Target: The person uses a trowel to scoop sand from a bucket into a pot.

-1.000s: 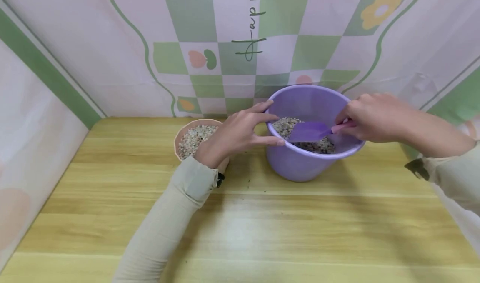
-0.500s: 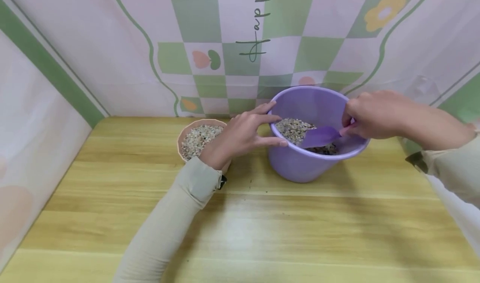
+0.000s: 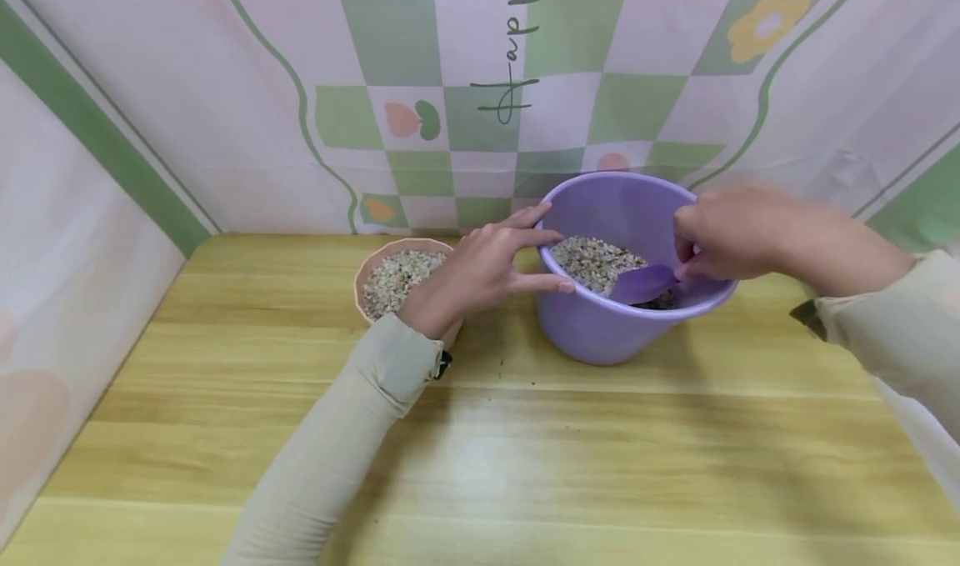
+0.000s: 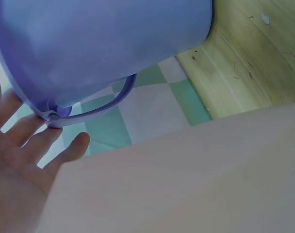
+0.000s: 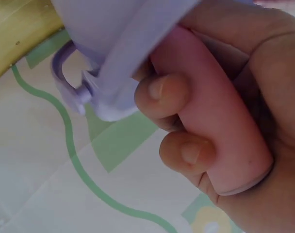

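A purple bucket (image 3: 600, 333) holding mixed gravel (image 3: 594, 257) stands on the wooden table. My right hand (image 3: 738, 232) reaches over its right rim, gripping the pink handle (image 5: 213, 111) of a small trowel. The trowel's purple blade (image 3: 641, 283) is down inside the bucket, at the gravel, with its lower part partly hidden by the near rim. My left hand (image 3: 483, 270) rests on the bucket's left rim with spread, fairly straight fingers; in the left wrist view they touch it near the bail handle (image 4: 108, 106).
A peach pot (image 3: 365, 270) filled with pale gravel (image 3: 405, 276) stands left of the bucket, partly behind my left forearm. A few dark specks lie on the wooden table (image 3: 480, 466). Behind stands a green-and-white checked cloth (image 3: 480, 116).
The trowel blade has moved right and down toward the bucket's near side, with my right hand tilting over it. More gravel shows left of the blade. My left hand stays on the rim.
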`<state>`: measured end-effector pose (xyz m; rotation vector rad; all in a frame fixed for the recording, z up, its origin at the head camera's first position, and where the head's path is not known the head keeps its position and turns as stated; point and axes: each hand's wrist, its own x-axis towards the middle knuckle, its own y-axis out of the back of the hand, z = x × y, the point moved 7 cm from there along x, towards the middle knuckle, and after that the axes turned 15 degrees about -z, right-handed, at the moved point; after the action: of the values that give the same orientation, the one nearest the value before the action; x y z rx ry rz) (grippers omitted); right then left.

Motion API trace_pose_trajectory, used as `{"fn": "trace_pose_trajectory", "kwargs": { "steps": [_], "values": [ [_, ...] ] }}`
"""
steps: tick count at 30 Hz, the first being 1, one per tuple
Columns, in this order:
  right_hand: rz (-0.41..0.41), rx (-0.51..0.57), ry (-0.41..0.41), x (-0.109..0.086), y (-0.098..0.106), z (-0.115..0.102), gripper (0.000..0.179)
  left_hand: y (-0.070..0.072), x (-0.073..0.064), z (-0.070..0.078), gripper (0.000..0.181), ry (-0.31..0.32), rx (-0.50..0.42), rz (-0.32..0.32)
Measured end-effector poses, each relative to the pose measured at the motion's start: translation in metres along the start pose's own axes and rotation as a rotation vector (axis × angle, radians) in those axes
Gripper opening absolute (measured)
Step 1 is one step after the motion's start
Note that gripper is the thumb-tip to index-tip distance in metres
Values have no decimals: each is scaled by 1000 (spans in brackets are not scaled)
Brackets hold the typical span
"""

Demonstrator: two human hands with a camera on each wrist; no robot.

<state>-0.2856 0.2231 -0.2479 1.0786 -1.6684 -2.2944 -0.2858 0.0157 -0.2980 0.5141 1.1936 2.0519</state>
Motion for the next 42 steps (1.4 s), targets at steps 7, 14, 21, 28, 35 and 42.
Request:
{"fn": "trace_pose_trajectory", "kwargs": {
  "steps": [7, 14, 21, 28, 35, 42],
  "values": [
    [11, 22, -8, 7, -7, -1, 18, -1, 0, -1, 71, -9, -15, 12],
    [35, 41, -3, 15, -14, -3, 13, -1, 0, 0, 71, -19, -21, 14],
    [57, 33, 9, 14, -16, -5, 10, -1, 0, -1, 70, -14, -42, 23],
    [81, 38, 36, 12, -19, -7, 12, -1, -1, 0, 70, -20, -47, 30],
    [89, 40, 35, 10, -20, -6, 16, -2, 0, 1, 70, -36, -63, 37],
    [96, 41, 35, 10, -19, -8, 19, -3, -1, 0, 70, -43, -89, 46]
  ]
}}
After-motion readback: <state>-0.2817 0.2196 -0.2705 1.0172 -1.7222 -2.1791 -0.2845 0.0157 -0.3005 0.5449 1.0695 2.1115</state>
